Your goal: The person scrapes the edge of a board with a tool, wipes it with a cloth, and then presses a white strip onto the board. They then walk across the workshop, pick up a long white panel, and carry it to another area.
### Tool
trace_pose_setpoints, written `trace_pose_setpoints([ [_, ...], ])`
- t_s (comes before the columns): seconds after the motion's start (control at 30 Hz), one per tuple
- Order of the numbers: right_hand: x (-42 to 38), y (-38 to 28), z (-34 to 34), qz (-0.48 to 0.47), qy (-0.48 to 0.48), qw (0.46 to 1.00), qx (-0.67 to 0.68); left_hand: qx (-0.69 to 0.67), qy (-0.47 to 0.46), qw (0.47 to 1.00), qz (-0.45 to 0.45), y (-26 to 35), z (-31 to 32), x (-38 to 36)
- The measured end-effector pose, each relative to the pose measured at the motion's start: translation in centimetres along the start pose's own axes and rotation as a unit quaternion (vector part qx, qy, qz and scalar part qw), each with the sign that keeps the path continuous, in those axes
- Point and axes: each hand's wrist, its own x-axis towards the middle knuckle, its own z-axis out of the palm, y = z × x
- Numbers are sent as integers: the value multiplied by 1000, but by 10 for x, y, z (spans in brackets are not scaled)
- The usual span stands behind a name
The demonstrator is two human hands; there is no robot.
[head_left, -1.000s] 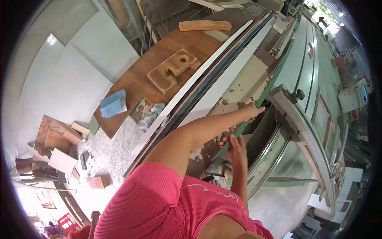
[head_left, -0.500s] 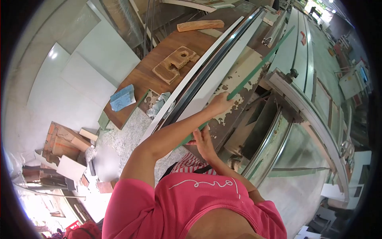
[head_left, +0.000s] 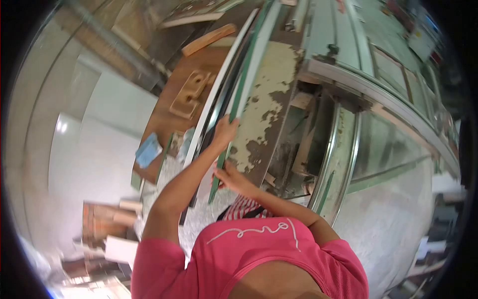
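A long, thin green strip runs from near my body up toward the far end of the machine table. My left hand is closed round its middle, beside the white and black rail. Nearer to me, my right hand has its thumb and fingers closed on the strip near its lower end. To the right of both hands lies the worn tabletop with peeling cream patches.
A brown wooden board on the left bears a notched wooden piece, a wooden block and blue paper. A metal sliding beam crosses on the right, above two shiny rails.
The green strip and both hands have moved left, so the strip now lies along the white and black rail. The view has turned and is somewhat blurred.
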Motion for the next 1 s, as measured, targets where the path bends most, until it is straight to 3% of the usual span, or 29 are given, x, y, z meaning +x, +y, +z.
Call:
trace_pose_setpoints([
  [0.03,2,3,0,13,-8,1000,10,76,38,995,44,-29,4,14],
  [0.07,2,4,1,31,-4,999,18,34,-2,998,-45,9,-5,-11],
  [0.17,-7,-1,0,36,-5,999,11,120,68,990,10,-9,4,-6],
  [0.27,-26,-5,-12,83,-9,997,-10,78,-13,994,-76,-11,-6,-6],
  [0.33,-52,-6,-24,66,33,997,-3,179,50,982,-20,-29,-7,6],
  [0.37,-67,-6,-31,66,47,997,2,193,46,979,-39,-29,-14,6],
  [0.4,-82,-7,-37,73,68,995,4,260,88,961,15,-29,-20,4],
  [0.43,-97,-5,-44,76,93,993,8,256,56,965,3,-25,-32,4],
  [0.47,-112,1,-51,74,130,989,-3,245,109,962,58,-51,-32,15],
  [0.53,-143,1,-57,57,198,978,-10,297,64,952,27,-33,-49,8],
  [0.6,-174,3,-57,46,281,958,-11,321,77,938,100,-44,-56,7],
  [0.67,-201,7,-56,28,354,935,4,322,58,938,115,-48,-61,7],
  [0.7,-211,13,-53,26,385,922,25,327,35,943,48,-35,-63,0],
  [0.73,-220,22,-50,16,412,911,24,347,93,917,172,-59,-62,3],
  [0.87,-223,39,-54,-4,471,882,18,354,53,927,112,-43,-62,-6],
  [1.0,-227,33,-20,1,493,866,-84,371,42,916,145,-42,-62,-14],
])
